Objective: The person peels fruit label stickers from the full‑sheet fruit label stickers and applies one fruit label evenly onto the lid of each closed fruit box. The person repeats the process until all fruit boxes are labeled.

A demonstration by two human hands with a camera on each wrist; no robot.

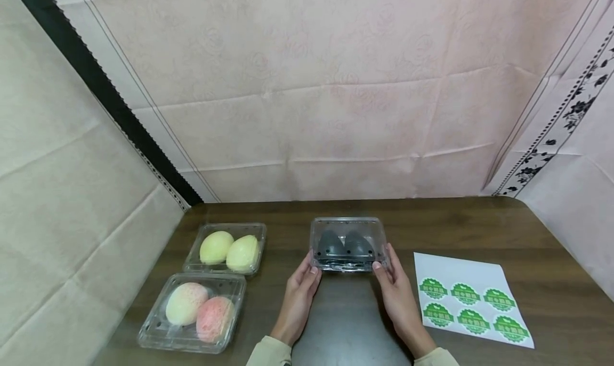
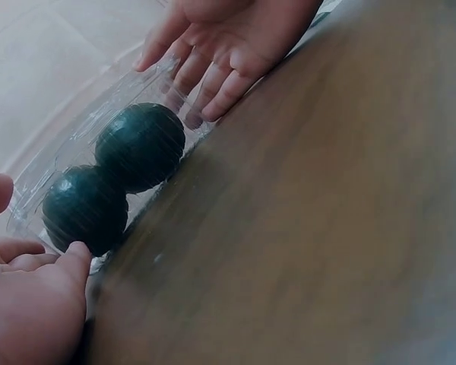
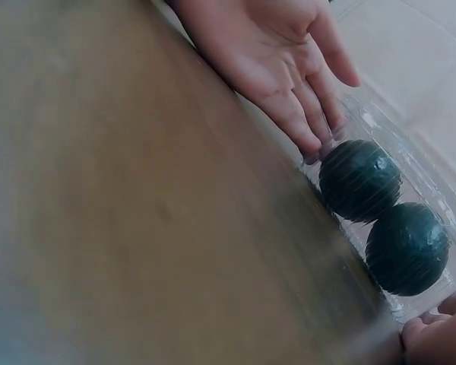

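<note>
Both hands hold a clear plastic clamshell box (image 1: 348, 244) between them, in the middle of the table in the head view. Inside sit two dark green round things (image 2: 140, 147), side by side, looking smooth and shiny; their kind is unclear. My left hand (image 1: 298, 298) holds the box's left end, thumb at the near corner. At the right end my right hand (image 1: 400, 302) holds it in the same way. Fingertips show through the clear wall at the ends in the wrist views. Whether the box touches the tabletop cannot be told.
At the left stand two more clear boxes: one with two pale yellow balls (image 1: 242, 254), a nearer one with a cream ball (image 1: 187, 303) and a pink ball (image 1: 214, 319). A white sheet (image 1: 455, 265) with several green stickers lies right. Cloth walls (image 1: 336, 115) border the wooden table (image 1: 446, 222).
</note>
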